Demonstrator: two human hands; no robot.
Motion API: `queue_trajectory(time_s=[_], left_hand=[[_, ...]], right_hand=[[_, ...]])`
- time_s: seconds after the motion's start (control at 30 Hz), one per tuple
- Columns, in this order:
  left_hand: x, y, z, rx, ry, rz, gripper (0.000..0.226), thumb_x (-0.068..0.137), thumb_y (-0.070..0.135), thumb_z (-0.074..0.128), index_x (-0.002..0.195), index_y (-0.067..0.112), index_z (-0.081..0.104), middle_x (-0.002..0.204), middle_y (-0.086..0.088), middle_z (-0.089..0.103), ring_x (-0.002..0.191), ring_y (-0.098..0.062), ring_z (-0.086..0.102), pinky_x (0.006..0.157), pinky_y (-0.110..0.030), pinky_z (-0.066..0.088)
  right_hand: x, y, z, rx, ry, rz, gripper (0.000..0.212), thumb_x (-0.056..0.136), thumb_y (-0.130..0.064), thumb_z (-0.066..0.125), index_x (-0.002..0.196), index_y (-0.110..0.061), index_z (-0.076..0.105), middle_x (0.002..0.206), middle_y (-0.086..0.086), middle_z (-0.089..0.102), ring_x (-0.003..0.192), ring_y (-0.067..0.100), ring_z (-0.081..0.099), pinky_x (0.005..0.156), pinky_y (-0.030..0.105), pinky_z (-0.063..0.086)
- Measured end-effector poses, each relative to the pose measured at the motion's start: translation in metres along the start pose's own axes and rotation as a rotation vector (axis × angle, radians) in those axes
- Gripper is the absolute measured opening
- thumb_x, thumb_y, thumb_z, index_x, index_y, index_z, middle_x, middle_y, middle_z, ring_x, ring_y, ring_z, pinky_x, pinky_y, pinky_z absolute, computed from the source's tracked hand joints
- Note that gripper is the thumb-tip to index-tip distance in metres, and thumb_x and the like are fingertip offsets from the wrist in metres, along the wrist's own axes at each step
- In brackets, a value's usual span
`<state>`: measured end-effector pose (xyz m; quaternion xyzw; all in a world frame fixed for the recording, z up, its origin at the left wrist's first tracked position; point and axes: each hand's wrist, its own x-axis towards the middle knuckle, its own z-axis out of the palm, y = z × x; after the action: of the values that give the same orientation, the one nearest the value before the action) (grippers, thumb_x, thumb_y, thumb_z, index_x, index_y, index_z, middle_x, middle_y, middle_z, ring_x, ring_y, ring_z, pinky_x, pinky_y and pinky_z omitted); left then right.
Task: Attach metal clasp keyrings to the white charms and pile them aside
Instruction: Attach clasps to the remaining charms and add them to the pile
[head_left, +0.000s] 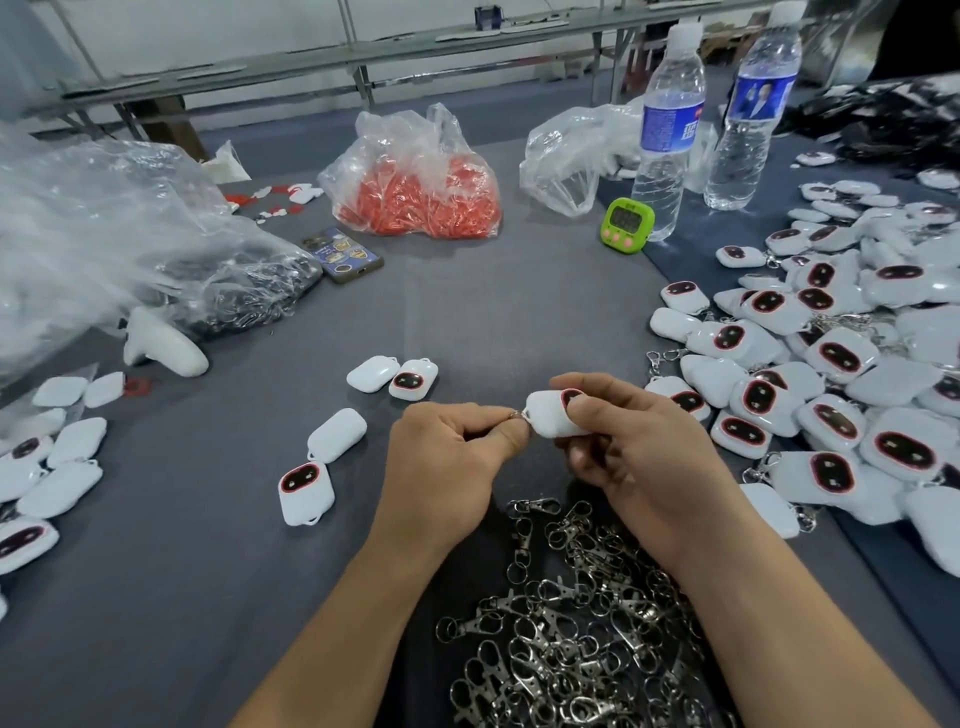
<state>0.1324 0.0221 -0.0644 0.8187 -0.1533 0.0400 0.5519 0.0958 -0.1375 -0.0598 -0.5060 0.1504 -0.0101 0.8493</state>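
In the head view, the right hand (623, 447) is gripping a white charm (548, 418) near centre, fingers curled round it, while the left hand (457, 447) is pinching a metal ring (517, 414) at the charm's loop (the ring is mostly hidden). Loose clasp keyrings (571, 623) are lying heaped at 6 o'clock on the grey surface (493, 312), and a pile of charms (831, 364) is sitting at 3 o'clock.

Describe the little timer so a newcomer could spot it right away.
Find the two clear water bottles at the far right of the table. The timer sits at the foot of the nearer bottle. It is the only lime-green thing, with a dark screen and pink buttons.
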Motion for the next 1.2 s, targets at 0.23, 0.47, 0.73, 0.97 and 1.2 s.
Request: queue_trajectory(time_s=[0.23, 0.47, 0.73, 0.97, 1.2], left_hand=[[-0.004, -0.004, 0.002, 0.674, 0.081, 0.295, 0.029, 0.08, 0.023, 0.066, 0.052, 0.017, 0.061, 0.049, 0.007, 0.051, 0.056, -0.015, 0.037, 0.063, -0.027, 0.017], [-0.003, -0.011, 0.005, 0.883, 0.058, 0.423, 0.028, 0.077, 0.012, 0.074, 0.053, 0.016, 0.062, 0.049, 0.003, 0.048, 0.058, -0.015, 0.029, 0.07, -0.028, 0.025], [0.0, -0.003, 0.003, 0.058, 0.02, 0.013, 0.024, 0.09, 0.024, 0.074, 0.076, 0.043, 0.077, 0.064, 0.014, 0.069, 0.061, 0.002, 0.058, 0.06, -0.013, 0.045], [-0.001, 0.008, 0.007, -0.272, -0.029, -0.14, 0.017, 0.09, 0.009, 0.072, 0.091, 0.023, 0.082, 0.049, 0.023, 0.056, 0.05, 0.008, 0.051, 0.054, -0.003, 0.038], [-0.005, 0.002, 0.004, 0.451, 0.1, 0.131, 0.026, 0.081, 0.029, 0.07, 0.058, 0.018, 0.065, 0.051, 0.007, 0.056, 0.059, -0.015, 0.049, 0.059, -0.026, 0.033]], right_hand=[[0.001, 0.008, 0.005, -0.262, 0.067, -0.079, 0.016, 0.094, 0.003, 0.063, 0.096, -0.008, 0.073, 0.073, 0.007, 0.066, 0.047, 0.012, 0.048, 0.041, 0.018, 0.036], [-0.001, 0.008, 0.004, -0.327, 0.061, -0.095, 0.016, 0.094, 0.002, 0.063, 0.096, -0.009, 0.075, 0.062, 0.002, 0.063, 0.042, 0.008, 0.048, 0.039, 0.016, 0.034], [0.002, 0.002, 0.001, 0.03, 0.001, 0.001, 0.02, 0.097, 0.005, 0.056, 0.102, -0.006, 0.073, 0.084, 0.013, 0.071, 0.054, 0.013, 0.054, 0.046, 0.019, 0.041], [0.003, 0.001, 0.001, 0.121, -0.04, 0.038, 0.023, 0.097, 0.004, 0.054, 0.1, -0.006, 0.074, 0.082, 0.012, 0.071, 0.051, 0.011, 0.052, 0.042, 0.017, 0.04], [0.002, 0.007, 0.002, -0.137, 0.047, -0.067, 0.018, 0.096, 0.004, 0.058, 0.1, -0.006, 0.073, 0.08, 0.012, 0.067, 0.047, 0.011, 0.047, 0.042, 0.019, 0.032]])
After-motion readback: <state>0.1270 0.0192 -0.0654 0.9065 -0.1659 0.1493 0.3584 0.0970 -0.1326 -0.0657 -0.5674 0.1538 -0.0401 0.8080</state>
